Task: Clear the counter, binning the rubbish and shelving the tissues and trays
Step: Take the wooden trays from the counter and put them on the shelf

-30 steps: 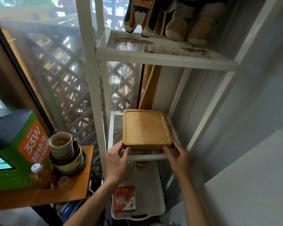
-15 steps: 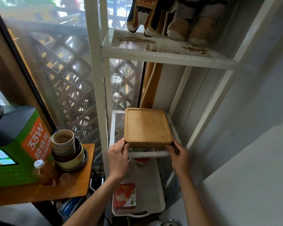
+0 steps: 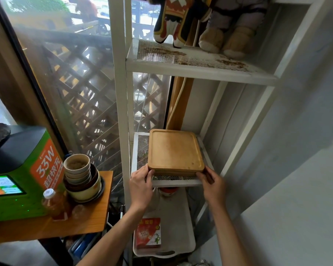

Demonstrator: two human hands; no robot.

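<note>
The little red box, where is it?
In the head view, the red box lies low and centre on the white tray, under the mesh shelf holding the wooden trays.

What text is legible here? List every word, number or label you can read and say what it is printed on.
"33W": white, on the orange panel of the green machine.
Chinese characters below "33W" on that panel: present, too blurred to read with confidence.
Machine's screen: text too small to read.
Red box on the white tray: yellow characters at its top, too small to read.
Bottle: no readable label.
Wooden trays: none.
</note>
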